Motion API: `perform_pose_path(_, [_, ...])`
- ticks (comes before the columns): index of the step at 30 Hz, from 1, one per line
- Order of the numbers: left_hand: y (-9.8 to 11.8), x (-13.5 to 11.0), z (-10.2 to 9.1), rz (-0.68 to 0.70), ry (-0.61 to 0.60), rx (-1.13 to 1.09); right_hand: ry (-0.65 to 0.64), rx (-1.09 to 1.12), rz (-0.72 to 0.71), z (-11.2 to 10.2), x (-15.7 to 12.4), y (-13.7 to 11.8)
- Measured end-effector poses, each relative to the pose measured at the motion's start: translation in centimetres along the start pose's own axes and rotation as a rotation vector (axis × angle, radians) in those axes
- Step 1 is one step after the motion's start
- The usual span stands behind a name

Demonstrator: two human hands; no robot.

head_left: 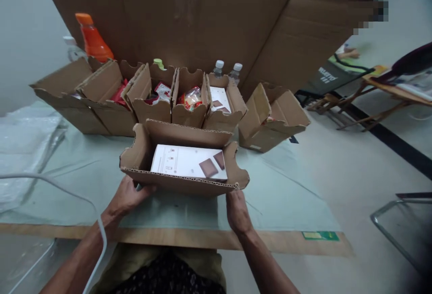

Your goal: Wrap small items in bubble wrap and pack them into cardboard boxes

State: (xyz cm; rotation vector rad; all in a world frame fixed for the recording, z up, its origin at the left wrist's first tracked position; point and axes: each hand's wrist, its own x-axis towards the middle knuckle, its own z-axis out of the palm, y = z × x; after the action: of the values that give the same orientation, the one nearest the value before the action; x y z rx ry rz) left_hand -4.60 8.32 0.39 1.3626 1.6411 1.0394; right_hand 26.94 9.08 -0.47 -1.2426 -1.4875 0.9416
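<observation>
Hands point(131, 195) hold cardboard box point(182, 187), which partly hides them.

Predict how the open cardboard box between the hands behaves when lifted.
The open cardboard box should feel fairly stiff: its corrugated edges show and its walls hold their shape. Tipped far, it could spill the white carton, since nothing covers the top. Weight is uncertain; the carton's contents are hidden.

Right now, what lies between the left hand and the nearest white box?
The near wall of the held carton, seen in the head view, separates the left hand from the white box.
</observation>
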Motion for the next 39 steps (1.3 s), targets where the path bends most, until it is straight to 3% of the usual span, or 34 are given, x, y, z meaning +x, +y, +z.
perform_pose_path(2, [-0.7,-0.2,0.1,-0.001,0.032,-0.002,0.099,-0.045,-0.023,-2.0,1.2,-2.4])
perform_pose_path(4, [-1.1,-0.5,0.5,-0.015,0.055,0.002,0.197,-0.115,-0.143,-4.0,2.7,-5.8])
perform_pose_path(6, [-1.1,-0.7,0.9,-0.026,0.060,0.007,0.147,-0.184,-0.343,-4.8,4.5,-9.8])
perform_pose_path(8, [-1.1,-0.7,1.3,-0.018,0.066,0.016,-0.115,-0.277,-0.514,-3.5,6.6,-13.7])
perform_pose_path(11, [-1.1,-0.6,1.6,0.009,0.076,0.027,-0.619,-0.477,-0.652,1.2,9.9,-17.5])
perform_pose_path(14, [-1.2,-0.6,1.6,0.013,0.094,0.029,-0.922,-0.589,-0.752,5.7,12.3,-18.7])
perform_pose_path(16, [-1.3,-0.6,1.5,0.013,0.103,0.034,-1.040,-0.629,-0.790,7.1,13.0,-18.6])
perform_pose_path(18, [-1.3,-0.7,1.5,0.024,0.105,0.035,-1.067,-0.694,-0.794,7.4,13.1,-18.5])
perform_pose_path(22, [-1.5,-0.7,1.5,0.050,0.103,0.011,-1.006,-0.793,-0.787,6.7,12.8,-18.8])
perform_pose_path(29, [-2.2,-0.6,1.7,0.078,0.127,0.010,-1.154,-0.785,-0.712,7.9,13.3,-18.8])
perform_pose_path(32, [-2.3,-0.6,1.7,0.086,0.131,0.009,-1.014,-0.767,-0.765,6.9,13.2,-19.2])
perform_pose_path(34, [-2.4,-0.6,1.6,0.091,0.135,-0.004,-0.820,-0.656,-0.771,4.4,12.2,-19.3])
perform_pose_path(36, [-2.4,-0.7,1.6,0.098,0.149,-0.020,-0.510,-0.501,-0.678,0.8,10.3,-18.3])
perform_pose_path(39, [-2.4,-0.9,1.6,0.130,0.178,-0.043,0.069,-0.371,-0.401,-4.1,6.4,-13.6])
